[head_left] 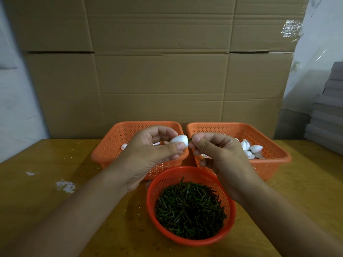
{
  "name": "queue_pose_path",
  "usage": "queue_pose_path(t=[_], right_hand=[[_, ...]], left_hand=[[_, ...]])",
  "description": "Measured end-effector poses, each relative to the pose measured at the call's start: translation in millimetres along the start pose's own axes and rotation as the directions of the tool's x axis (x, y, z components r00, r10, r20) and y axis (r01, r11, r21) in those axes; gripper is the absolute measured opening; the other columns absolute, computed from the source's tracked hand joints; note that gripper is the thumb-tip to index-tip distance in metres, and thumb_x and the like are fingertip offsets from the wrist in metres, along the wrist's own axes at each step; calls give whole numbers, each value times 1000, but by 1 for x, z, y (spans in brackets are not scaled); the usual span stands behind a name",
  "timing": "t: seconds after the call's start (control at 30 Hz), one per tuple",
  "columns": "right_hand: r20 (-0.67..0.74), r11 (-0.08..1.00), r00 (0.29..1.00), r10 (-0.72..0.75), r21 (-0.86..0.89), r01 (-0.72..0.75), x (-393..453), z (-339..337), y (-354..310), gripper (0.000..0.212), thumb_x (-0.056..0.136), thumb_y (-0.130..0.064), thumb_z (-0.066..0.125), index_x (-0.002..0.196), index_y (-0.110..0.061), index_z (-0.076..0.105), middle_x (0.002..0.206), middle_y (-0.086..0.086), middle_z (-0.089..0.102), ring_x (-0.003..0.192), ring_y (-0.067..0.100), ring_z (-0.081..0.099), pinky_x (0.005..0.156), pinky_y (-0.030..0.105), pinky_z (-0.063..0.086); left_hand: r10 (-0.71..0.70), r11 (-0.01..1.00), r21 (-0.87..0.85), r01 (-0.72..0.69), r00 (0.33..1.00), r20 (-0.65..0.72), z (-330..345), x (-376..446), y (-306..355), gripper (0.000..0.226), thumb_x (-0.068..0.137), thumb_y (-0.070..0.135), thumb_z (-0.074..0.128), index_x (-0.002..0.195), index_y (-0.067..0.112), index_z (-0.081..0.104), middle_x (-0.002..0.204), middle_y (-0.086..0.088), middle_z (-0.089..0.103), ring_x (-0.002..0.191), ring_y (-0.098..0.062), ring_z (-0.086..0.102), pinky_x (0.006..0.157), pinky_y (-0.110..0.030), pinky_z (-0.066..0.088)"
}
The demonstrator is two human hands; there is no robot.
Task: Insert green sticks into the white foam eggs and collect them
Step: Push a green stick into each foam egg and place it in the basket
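Behind both hands rises a wall of flattened cardboard boxes (157, 62), and under them runs the wooden table (46, 164), flecked with white foam crumbs (65, 186) out beyond the left forearm. Two orange rectangular baskets sit side by side just past the hands. The left basket (111, 145), behind the left hand, shows only a glimpse of loose white eggs, most of it hidden by the hand. The right basket (269, 154), beyond the right hand, holds a cluster of finished eggs (252, 150) with dark stems showing among them. So some are done, but the pile there is modest. Below the hands, nearer the person, the round red basket (161, 180) is heaped with green sticks (191, 210), which suggests plenty of work left.

Now the action: the left hand (148, 156) pinches a white foam egg (179, 140) between thumb and curled fingers, its end turned towards the right hand. The right hand (217, 151) meets it, thumb and forefinger pinching a green stick (189, 139), only a sliver of which shows between fingertips and egg. It looks like mid-insertion; how deep the stick sits cannot be told. Once it is seated, the egg likely joins the pile in the right basket.
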State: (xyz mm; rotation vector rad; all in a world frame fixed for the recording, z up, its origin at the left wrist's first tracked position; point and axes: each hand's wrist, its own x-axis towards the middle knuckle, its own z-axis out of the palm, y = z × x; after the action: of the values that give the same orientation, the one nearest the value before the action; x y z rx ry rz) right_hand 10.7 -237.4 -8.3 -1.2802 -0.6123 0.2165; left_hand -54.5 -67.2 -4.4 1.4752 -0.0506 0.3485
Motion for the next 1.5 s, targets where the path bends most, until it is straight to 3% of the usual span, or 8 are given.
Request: queue_pose_path(t=[0.3,0.43,0.6,0.73,0.9,1.1,1.27,1.5], right_hand=[[7,999,1000,-3,-42,3,0,1,2,18,90,-12,67,76,-15,76,72,1,71,60,6,55,49,18,43],[15,997,1000,7,-74,-6,0,0,3,17,90,-13,67,76,-15,76,73,0,71,62,8,56,49,18,44],[43,981,997,63,-185,-54,1,2,8,12,92,-13,68,82,-10,75,65,-6,68,60,3,58,50,17,44],[112,970,986,121,-226,-93,-1,4,12,14,91,-17,70,79,-16,75,70,-5,70,63,2,61,52,16,46],[136,969,981,138,-224,-106,-3,5,13,14,89,-21,72,75,-17,76,67,-2,69,56,0,59,51,15,45],[59,968,995,82,-241,-66,-1,5,12,18,86,-18,76,69,-11,74,62,6,62,54,11,53,48,19,44],[-24,923,1000,4,-386,-13,-2,6,16,16,83,-19,78,71,-9,73,57,6,65,50,11,52,46,22,40],[1,879,996,-87,-470,77,-5,8,15,13,83,-21,77,70,-19,74,51,1,62,43,4,48,42,19,36]], left_hand=[[-6,1000,25,5,1000,22,-2,1,0,38,60,23,87,94,16,71,98,-6,76,86,-20,74,74,-26,60],[11,998,68,-13,1000,15,-3,1,0,33,58,28,88,88,25,75,97,-2,76,85,-17,73,75,-28,61],[45,995,90,-42,998,-33,-5,2,3,48,67,23,88,110,18,66,109,-8,75,87,-27,68,74,-31,57],[46,996,76,-44,999,-23,-2,2,2,50,65,25,82,111,17,65,106,-5,76,83,-17,71,69,-25,57],[36,996,85,-36,999,4,0,1,-3,37,68,22,82,101,14,69,97,-6,76,83,-20,72,83,-39,58],[34,995,94,-34,999,8,-1,1,-1,42,65,28,85,104,19,70,104,-3,76,87,-17,73,70,-25,57],[53,992,112,-54,999,13,2,0,-2,35,61,35,89,93,32,75,103,-1,76,87,-13,73,66,-20,55],[101,981,164,-100,995,0,3,-1,-4,43,64,27,84,103,16,70,99,-5,77,87,-15,74,69,-20,55]])
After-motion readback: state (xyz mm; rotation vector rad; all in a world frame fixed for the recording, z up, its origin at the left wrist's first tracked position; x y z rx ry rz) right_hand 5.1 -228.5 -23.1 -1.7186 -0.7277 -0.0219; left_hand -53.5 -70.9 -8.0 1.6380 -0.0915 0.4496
